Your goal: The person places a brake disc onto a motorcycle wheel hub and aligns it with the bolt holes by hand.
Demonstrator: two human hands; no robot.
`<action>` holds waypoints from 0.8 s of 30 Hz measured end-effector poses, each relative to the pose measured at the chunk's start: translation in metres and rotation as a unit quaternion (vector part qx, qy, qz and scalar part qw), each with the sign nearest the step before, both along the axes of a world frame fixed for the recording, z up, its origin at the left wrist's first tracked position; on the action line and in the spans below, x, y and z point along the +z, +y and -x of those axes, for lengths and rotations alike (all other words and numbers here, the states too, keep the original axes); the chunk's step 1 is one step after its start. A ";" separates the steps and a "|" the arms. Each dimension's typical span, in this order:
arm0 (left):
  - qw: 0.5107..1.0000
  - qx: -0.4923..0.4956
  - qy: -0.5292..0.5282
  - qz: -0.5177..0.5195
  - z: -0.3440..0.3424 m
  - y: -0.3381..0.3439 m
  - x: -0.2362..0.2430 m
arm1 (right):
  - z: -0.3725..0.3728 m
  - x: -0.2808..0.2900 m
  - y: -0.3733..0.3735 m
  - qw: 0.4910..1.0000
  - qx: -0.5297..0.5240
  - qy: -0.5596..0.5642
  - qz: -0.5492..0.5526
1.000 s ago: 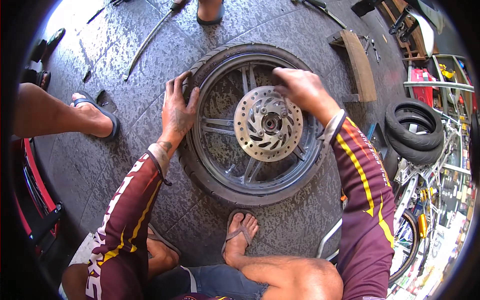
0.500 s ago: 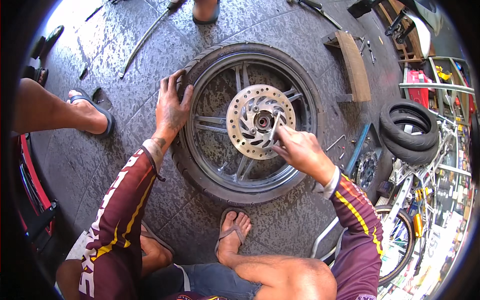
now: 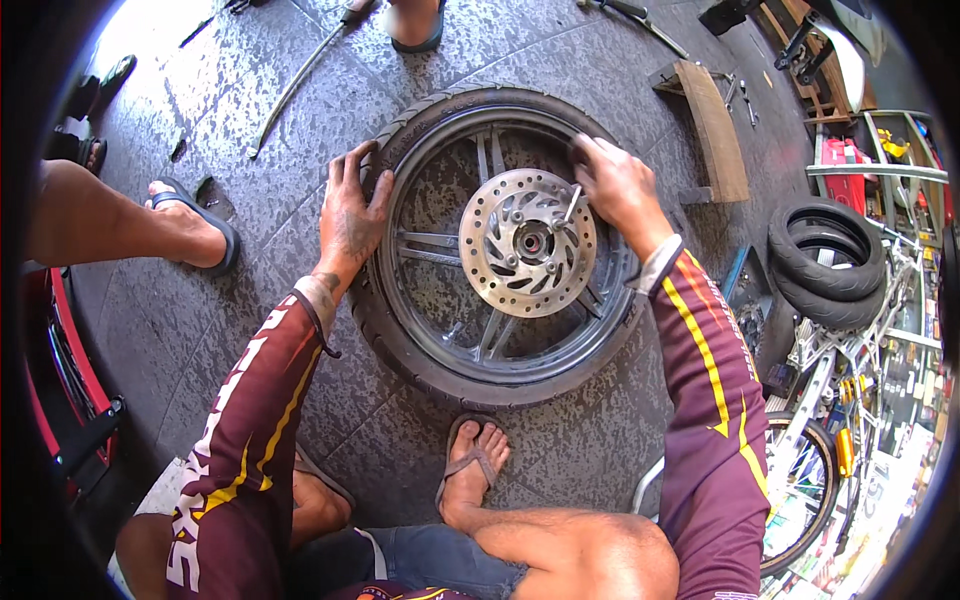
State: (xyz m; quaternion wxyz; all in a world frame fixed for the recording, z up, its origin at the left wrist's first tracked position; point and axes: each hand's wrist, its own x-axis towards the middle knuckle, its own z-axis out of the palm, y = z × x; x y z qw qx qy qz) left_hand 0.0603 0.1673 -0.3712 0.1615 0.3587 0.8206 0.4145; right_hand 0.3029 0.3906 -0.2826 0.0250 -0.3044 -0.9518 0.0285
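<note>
A motorcycle wheel lies flat on the floor, its black tyre [image 3: 450, 385] around a dark spoked rim. On its hub sits a drilled silver brake disc [image 3: 480, 265]. My left hand [image 3: 352, 222] rests on the tyre's left side, thumb and fingers apart. Over the rim's right upper part, my right hand [image 3: 622, 190] is closed on a thin metal hex key [image 3: 572, 204]. The key's lower end meets the disc near a bolt right of and above the hub centre; its upper part is hidden by my fingers.
A curved wooden block [image 3: 715, 135] stands to the right of the wheel. Beyond it are stacked loose tyres [image 3: 825, 265] and crowded shelves. A long metal lever [image 3: 300, 80] lies at the upper left. Other people's sandalled feet [image 3: 200, 235] are at the left and top.
My right hand has swung up and away from me around the disc, turning the hex key with it. My left hand stays on the tyre. The view has shifted slightly.
</note>
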 end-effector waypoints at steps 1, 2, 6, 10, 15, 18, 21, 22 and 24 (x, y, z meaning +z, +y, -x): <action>1.000 -0.003 0.003 -0.004 -0.001 0.003 0.000 | -0.014 0.003 0.007 1.000 -0.002 -0.025 0.006; 1.000 -0.003 0.008 -0.004 0.001 0.001 0.000 | -0.025 0.007 0.006 0.999 0.001 -0.036 0.030; 1.000 0.006 0.023 0.004 0.003 -0.003 0.000 | -0.062 0.013 -0.028 0.995 -0.023 -0.078 0.051; 1.000 0.012 0.010 -0.009 0.003 -0.002 0.000 | -0.060 0.015 -0.035 0.991 -0.024 -0.124 0.038; 1.000 0.002 0.022 0.007 0.002 -0.003 0.001 | -0.050 0.005 -0.026 0.990 0.044 -0.130 0.029; 1.000 -0.006 0.008 0.022 -0.002 0.001 0.005 | -0.051 0.002 -0.025 0.992 0.050 -0.101 0.061; 0.999 -0.002 0.022 0.026 0.000 -0.003 0.000 | -0.053 -0.014 -0.039 0.996 0.005 -0.066 0.065; 1.000 0.008 0.020 0.008 0.001 -0.003 -0.004 | -0.052 -0.019 -0.048 0.997 -0.021 -0.050 0.047; 1.000 0.013 0.020 -0.011 0.005 -0.006 -0.012 | -0.051 -0.025 -0.064 0.997 -0.065 -0.021 0.023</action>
